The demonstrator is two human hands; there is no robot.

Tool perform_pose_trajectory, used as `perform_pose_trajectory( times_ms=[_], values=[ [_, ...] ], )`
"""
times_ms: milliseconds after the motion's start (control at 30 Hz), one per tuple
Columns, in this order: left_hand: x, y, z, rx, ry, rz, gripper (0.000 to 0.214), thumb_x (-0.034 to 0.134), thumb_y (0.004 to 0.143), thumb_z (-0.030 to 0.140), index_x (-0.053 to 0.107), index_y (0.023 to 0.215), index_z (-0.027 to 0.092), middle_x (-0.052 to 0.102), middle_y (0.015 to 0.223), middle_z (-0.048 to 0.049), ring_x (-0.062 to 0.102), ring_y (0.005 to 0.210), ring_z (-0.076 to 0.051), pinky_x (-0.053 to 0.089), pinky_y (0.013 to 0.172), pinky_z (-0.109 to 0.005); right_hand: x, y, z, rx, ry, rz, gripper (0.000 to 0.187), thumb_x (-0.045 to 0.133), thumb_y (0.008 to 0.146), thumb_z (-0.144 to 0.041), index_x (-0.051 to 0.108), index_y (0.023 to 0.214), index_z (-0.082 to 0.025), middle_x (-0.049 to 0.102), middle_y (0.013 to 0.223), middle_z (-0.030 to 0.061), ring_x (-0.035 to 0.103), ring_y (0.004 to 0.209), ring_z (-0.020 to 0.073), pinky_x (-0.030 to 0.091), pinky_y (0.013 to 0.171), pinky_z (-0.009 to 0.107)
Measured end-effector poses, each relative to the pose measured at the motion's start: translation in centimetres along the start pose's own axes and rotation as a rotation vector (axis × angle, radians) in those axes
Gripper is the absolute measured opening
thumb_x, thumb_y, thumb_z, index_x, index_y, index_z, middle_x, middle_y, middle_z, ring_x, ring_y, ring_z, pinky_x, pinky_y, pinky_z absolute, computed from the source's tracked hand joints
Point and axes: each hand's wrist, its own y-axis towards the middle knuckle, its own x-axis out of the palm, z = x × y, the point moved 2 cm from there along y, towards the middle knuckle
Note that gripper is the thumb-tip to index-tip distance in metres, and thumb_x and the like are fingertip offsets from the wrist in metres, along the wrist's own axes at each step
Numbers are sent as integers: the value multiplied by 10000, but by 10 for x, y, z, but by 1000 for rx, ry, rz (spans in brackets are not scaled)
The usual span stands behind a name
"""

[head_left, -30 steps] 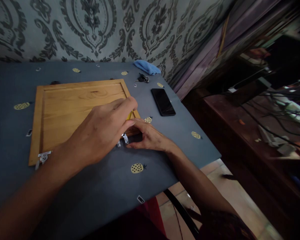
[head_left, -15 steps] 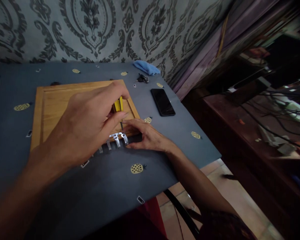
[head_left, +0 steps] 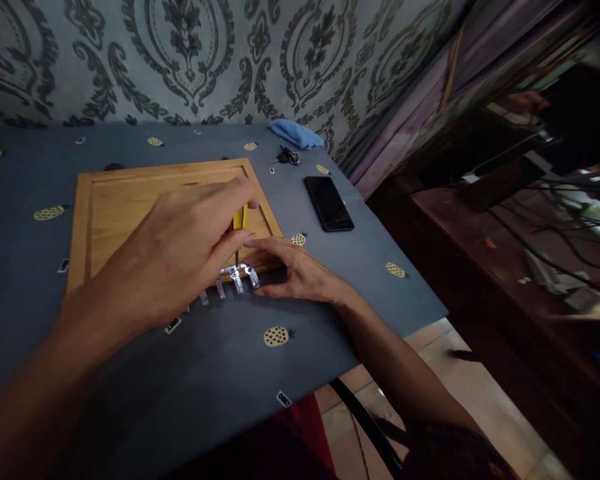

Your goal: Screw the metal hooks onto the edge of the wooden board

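My left hand (head_left: 180,240) is closed around a screwdriver (head_left: 240,219) with a yellow handle, its shaft pointing down. The screwdriver's tip meets the bar of a metal hook rack (head_left: 237,272) along the near edge of a framed wooden board (head_left: 125,207). Several silver hooks hang over that edge; those farther left are partly hidden behind my left hand. Gripping the board's near right corner is my right hand (head_left: 300,273), fingertips on top and thumb by the rack's last hook. The board lies flat on the table.
The blue-grey tablecloth (head_left: 230,373) has pineapple prints. Right of the board lies a black phone (head_left: 329,203), with keys (head_left: 286,156) and a blue cloth (head_left: 297,134) behind it. Patterned wallpaper is at the back. A dark cabinet (head_left: 445,247) with cables stands at right.
My left hand has lowered slightly, and the screwdriver's tip has shifted left, from near the rack's end hook to the hook beside it. My right hand keeps its place on the board.
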Motion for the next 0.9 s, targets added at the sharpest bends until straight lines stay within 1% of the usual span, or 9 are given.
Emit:
perform_pose_trajectory(
  times_ms=[67,233,367,467,533,733,900],
  values=[
    [0,-1,0,5,2,-13,47,593,910,195,591,939,232,667,807,2,627,705,-188,378,592,-310,0,0,0,1,-9,6,750,840,840,-320,509,1507,-232,719,1227,107,679,1163,262,557,1060,487],
    [1,-2,0,5,-62,-33,67,590,909,157,581,914,223,638,787,7,588,675,-177,355,584,-312,0,1,0,-1,23,5,753,833,838,-295,504,1511,-226,712,1222,99,697,1135,241,597,998,425],
    [3,-2,0,-2,-96,-44,72,561,917,159,590,916,224,648,810,-2,595,694,-184,365,594,-321,-2,1,0,-33,-56,20,736,837,833,-307,524,1493,-217,722,1231,101,683,1161,263,548,1050,462],
    [5,-3,-1,-10,-93,-64,70,547,925,182,598,944,226,683,894,-21,624,738,-197,392,607,-321,-2,1,0,-58,-105,25,720,835,838,-314,533,1481,-200,727,1228,110,670,1167,274,533,1045,461],
    [5,-4,-1,-9,-94,-64,65,551,919,187,594,947,227,693,930,-24,635,753,-198,405,610,-315,-2,1,0,-54,-129,20,695,831,845,-329,545,1468,-213,730,1218,104,669,1160,276,517,1055,470],
    [5,-4,-1,-17,-82,-83,86,540,908,152,594,911,220,683,906,-31,617,729,-193,392,608,-319,-2,0,1,-89,-127,28,669,832,845,-324,558,1449,-234,734,1217,95,672,1149,272,505,1056,481],
    [5,-5,-3,12,-94,-43,84,523,931,184,595,925,228,680,899,-17,617,734,-182,396,611,-310,-1,-1,4,-46,-111,14,672,835,844,-364,569,1450,-248,723,1244,101,660,1177,281,500,1069,503]
  ],
)
